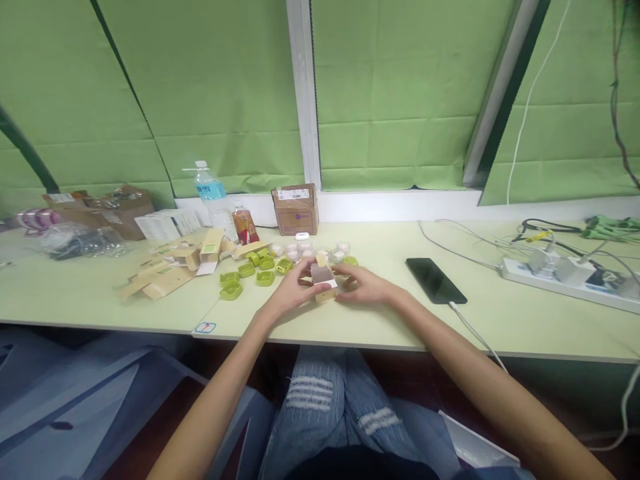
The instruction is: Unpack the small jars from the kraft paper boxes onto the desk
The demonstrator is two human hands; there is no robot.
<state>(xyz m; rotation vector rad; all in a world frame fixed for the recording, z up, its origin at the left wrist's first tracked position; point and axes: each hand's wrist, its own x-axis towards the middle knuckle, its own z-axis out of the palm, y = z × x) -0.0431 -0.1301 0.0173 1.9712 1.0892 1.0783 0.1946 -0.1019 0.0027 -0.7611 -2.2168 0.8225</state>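
A small open cardboard box [324,275] with its flap raised is between my two hands near the table's front edge. My left hand [296,287] grips it from the left, thumb across its front. On the right side, my right hand [361,285] has its fingers against the box. Several green plastic pieces [265,278] lie to the left and behind, and several small clear round containers [305,249] stand just behind the box.
Flattened and opened cardboard boxes [170,279] lie at left. A water bottle [213,193], a red-labelled bottle [245,225] and a brown carton [295,212] stand at the back. A black phone [436,281] and power strip [575,280] are at right.
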